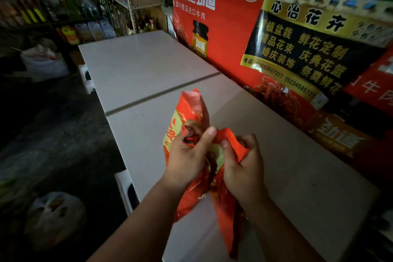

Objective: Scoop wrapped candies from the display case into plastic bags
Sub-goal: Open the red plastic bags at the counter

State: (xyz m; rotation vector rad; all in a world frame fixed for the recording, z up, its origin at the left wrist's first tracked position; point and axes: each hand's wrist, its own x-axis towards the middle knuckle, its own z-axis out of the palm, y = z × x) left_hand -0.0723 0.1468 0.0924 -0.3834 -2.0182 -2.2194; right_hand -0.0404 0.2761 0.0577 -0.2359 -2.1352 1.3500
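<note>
A red and yellow plastic bag (192, 110) hangs between my two hands above the white chest lid (297, 166). My left hand (187, 155) pinches the bag's left edge together with a small red and black wrapped candy (188, 135). My right hand (244, 164) grips the bag's right edge, thumb pressed on the red plastic. The bag's mouth is pulled apart between the hands, and dark contents show inside it. Its lower part trails down toward me between my forearms.
A second white lid (144, 66) lies further back, split from the near one by a seam. Red and black advertising posters (297, 49) cover the wall on the right. Dim stocked shelves (53, 6) stand at the back left. White sacks (42, 61) and a plastic bag (55, 217) sit on the dark floor.
</note>
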